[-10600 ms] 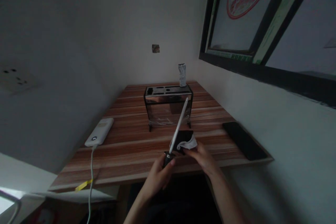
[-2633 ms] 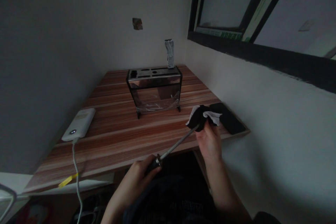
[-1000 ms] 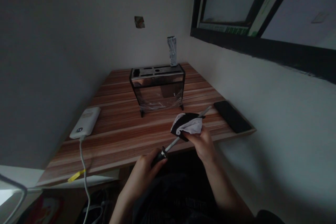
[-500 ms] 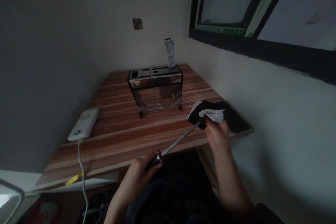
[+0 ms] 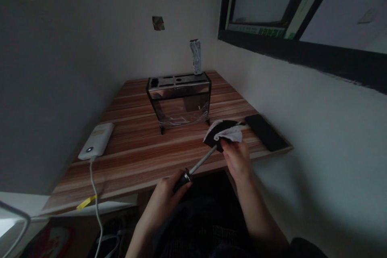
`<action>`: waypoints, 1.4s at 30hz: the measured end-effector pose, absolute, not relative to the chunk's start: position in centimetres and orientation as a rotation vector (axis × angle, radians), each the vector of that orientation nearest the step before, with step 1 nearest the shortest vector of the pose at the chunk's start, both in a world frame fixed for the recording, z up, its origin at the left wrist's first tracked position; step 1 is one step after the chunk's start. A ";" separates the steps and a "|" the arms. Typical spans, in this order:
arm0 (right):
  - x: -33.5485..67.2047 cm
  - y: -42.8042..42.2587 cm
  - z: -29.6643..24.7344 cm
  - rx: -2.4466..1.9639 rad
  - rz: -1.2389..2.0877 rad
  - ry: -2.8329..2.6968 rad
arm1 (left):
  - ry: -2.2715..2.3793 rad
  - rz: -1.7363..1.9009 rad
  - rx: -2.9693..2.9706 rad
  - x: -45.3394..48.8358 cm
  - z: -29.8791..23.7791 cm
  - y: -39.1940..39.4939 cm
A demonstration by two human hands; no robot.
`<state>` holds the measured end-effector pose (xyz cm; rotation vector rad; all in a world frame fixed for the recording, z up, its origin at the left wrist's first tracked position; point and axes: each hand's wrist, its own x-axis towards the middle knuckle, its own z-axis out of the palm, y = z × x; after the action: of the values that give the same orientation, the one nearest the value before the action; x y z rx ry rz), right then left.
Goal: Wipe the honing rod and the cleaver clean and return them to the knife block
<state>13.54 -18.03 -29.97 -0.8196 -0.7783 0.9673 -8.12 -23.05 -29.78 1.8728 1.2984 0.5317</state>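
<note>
My left hand (image 5: 169, 193) is closed around the black handle of a sharpening steel (image 5: 203, 161), a grey rod with a metal collar. The rod slants up and to the right, over the table's front edge. My right hand (image 5: 237, 159) pinches a black and white cloth (image 5: 228, 132) around the rod's far part, so the tip is hidden in the folds. Beyond my hands stands a knife block (image 5: 179, 82) with a slotted top and clear sides. A single grey patterned handle (image 5: 196, 57) sticks up from its right end.
The wood-grain table (image 5: 133, 145) meets walls at the left, back and right. A black phone (image 5: 266, 132) lies at its right edge. At the left are a white power bank (image 5: 96, 141), its cable (image 5: 94, 185) hanging over the front, and a yellow tag (image 5: 86, 202). A dark-framed window (image 5: 260, 4) is upper right.
My right hand and the cloth have slid along the rod towards my left hand, leaving less of it bare. The phone now shows fully. My left hand has shifted slightly right.
</note>
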 end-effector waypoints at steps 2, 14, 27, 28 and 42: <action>12.6 -18.5 -30.3 -0.847 1.060 -0.836 | 1.293 0.569 1.860 -7.8 -29.9 -23.0; 8.4 -20.5 -29.3 -0.955 1.366 -1.101 | 1.305 0.786 1.771 -7.1 -31.0 -22.7; 8.9 -20.6 -30.2 -0.896 1.265 -1.054 | 1.274 0.692 1.748 -6.7 -30.6 -22.7; 9.1 -20.6 -30.0 -0.903 1.254 -1.040 | 1.271 0.680 1.753 -6.7 -30.4 -22.7; 13.5 -19.2 -30.4 -0.926 1.040 -0.927 | 1.241 0.561 1.813 -7.5 -30.2 -23.2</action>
<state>13.54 -19.23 -30.44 -0.9260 -0.9272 1.0400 -7.45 -23.22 -30.20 1.8131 1.2411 0.5606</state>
